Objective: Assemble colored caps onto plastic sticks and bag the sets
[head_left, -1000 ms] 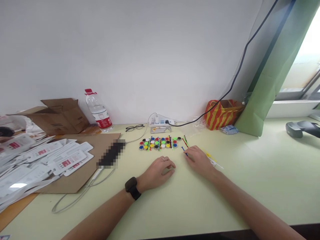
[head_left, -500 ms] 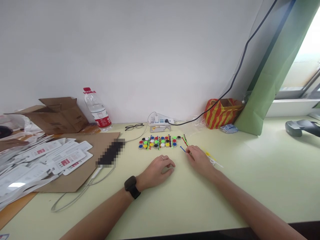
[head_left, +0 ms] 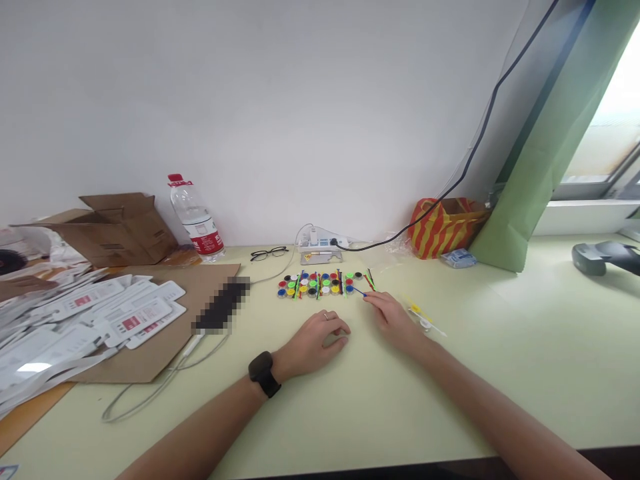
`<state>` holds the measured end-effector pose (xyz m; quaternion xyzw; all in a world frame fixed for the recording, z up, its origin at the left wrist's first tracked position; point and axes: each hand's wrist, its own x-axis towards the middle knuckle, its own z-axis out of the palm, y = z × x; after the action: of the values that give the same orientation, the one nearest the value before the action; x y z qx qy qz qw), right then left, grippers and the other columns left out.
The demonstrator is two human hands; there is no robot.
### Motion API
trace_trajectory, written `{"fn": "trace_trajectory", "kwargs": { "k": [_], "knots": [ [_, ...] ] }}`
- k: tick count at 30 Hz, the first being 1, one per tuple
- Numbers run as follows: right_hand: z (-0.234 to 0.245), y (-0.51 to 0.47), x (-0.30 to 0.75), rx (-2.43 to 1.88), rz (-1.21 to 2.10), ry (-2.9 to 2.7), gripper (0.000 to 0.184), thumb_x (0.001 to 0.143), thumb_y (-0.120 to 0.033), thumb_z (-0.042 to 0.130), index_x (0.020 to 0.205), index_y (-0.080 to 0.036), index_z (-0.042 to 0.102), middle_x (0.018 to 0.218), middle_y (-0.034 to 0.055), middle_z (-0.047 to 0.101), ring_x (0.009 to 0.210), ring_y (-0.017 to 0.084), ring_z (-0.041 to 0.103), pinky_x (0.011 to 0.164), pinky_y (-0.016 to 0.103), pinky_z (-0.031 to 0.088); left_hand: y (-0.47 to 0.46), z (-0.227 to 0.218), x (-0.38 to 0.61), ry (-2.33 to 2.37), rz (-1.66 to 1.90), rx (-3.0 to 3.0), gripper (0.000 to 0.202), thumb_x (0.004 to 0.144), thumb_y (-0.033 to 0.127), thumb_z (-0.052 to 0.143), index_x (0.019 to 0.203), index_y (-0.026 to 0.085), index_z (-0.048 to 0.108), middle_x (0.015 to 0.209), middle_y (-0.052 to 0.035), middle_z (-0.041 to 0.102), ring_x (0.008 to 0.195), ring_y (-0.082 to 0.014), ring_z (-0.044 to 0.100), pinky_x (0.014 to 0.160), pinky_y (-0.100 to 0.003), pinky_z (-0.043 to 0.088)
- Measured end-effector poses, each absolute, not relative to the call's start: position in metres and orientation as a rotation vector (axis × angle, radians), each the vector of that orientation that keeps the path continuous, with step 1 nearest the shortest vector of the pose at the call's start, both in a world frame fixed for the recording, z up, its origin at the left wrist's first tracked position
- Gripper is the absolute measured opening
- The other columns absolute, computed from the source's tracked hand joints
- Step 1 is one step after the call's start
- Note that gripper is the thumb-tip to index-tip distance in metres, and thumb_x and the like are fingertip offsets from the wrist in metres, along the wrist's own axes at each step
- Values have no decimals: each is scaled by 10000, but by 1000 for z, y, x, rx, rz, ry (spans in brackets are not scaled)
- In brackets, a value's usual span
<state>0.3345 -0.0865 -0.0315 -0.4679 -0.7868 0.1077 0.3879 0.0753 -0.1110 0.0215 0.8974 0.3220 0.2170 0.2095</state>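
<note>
My right hand [head_left: 393, 320] pinches a thin blue plastic stick [head_left: 359, 291] between thumb and fingertips. The stick's free end points left, close to a blue disc [head_left: 349, 289] at the right of a cluster. That cluster is made of several small round coloured discs [head_left: 312, 292] in rows, with thin coloured sticks [head_left: 319, 287] lying between them. Red and green sticks [head_left: 370, 280] lie just beyond my right fingertips. On the table in front of the discs rests my left hand [head_left: 313, 341], fingers loosely bent and apart from the thumb, holding nothing.
Yellow and white pieces [head_left: 425, 320] lie right of my right hand. Behind the discs are a power strip [head_left: 323, 241] and glasses [head_left: 269, 253]. At left are a blurred-out dark device [head_left: 223, 307], cardboard [head_left: 165, 347], white tags [head_left: 135, 320] and a bottle [head_left: 200, 227]. A striped bag [head_left: 440, 227] stands back right.
My right hand has shifted slightly left, bringing the blue stick's tip up to the right side of the disc cluster. My left hand stays put.
</note>
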Motion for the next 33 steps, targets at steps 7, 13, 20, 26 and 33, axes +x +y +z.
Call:
{"fn": "trace_trajectory", "kwargs": {
  "k": [7, 13, 20, 26, 33],
  "knots": [
    [-31, -84, 328, -1176, 261, -2070, 351, 969, -120, 431, 1210, -199, 674, 1316, 131, 666, 1243, 280, 593, 1077, 490, 487, -111, 21, 76, 895, 607, 2486, 135, 966, 269, 574, 1056, 240, 670, 999, -55, 670, 957, -231, 606, 884, -381, 502],
    [-31, -83, 328, -1210, 207, -2090, 337, 938, -108, 472, 1187, -209, 675, 1298, 129, 669, 1225, 293, 590, 1042, 486, 500, -111, 21, 76, 896, 635, 2485, 141, 971, 283, 569, 1052, 244, 677, 983, -56, 667, 946, -229, 608, 880, -381, 505],
    [-32, -83, 329, -1226, 212, -2067, 329, 941, -134, 490, 1217, -187, 662, 1318, 142, 661, 1242, 299, 583, 1071, 495, 475, -110, 21, 76, 897, 626, 2496, 139, 969, 279, 572, 1054, 241, 676, 979, -55, 671, 941, -228, 609, 873, -378, 505],
    [-30, -83, 329, -1224, 193, -2091, 308, 931, -128, 507, 1174, -209, 678, 1269, 126, 685, 1198, 293, 607, 1032, 474, 503, -111, 22, 76, 898, 628, 2492, 138, 969, 286, 573, 1045, 246, 681, 984, -53, 672, 946, -227, 612, 872, -373, 509],
    [-19, -86, 329, -1264, 172, -2007, 191, 948, -232, 537, 1030, -202, 708, 1096, 122, 742, 1051, 292, 652, 982, 469, 505, -112, 21, 79, 916, 694, 2447, 188, 967, 304, 573, 1122, 251, 666, 948, -51, 667, 901, -216, 626, 839, -369, 530]
  ]
}}
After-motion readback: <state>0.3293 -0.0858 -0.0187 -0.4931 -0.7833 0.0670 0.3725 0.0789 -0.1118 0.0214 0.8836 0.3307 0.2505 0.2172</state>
